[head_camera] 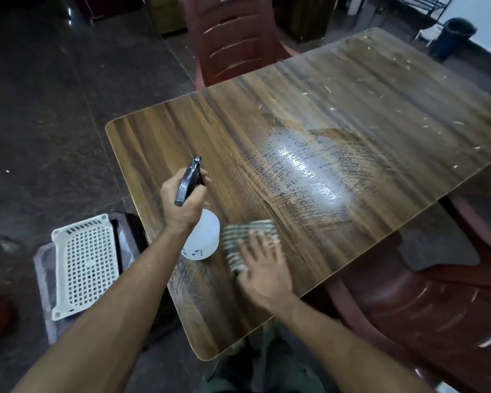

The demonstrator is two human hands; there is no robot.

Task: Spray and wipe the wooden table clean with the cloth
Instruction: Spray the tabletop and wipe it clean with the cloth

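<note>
Nearest the camera, two bare forearms reach out over the near edge of the wooden table [309, 114], with dark green trousers showing below them under the table's corner. The right hand [262, 268] lies flat with its fingers spread and straight, pressing down on a striped grey-and-white cloth [243, 236] that sits on the tabletop close to the near edge; hand and cloth are both blurred. Just to the left of the cloth, the left hand [183, 198] is curled round the neck of a spray bottle [203, 239], held above the table with its white translucent body hanging below the fist and its black trigger head [189, 180] pointing away across the wood. Beyond the hands, the middle of the table carries a wet, shiny patch [304, 165] with streaky marks around it. Farther on, toward the far right corner, pale crumbs [394, 78] are scattered over the dry wood. On the floor to the left of the table lies a white perforated plastic tray [85, 265] resting on a clear plastic sheet. A reddish-brown plastic chair [233, 43] stands at the far side of the table, another [425, 304] at the right side, and a dark bin [455, 35] stands by the far wall.
</note>
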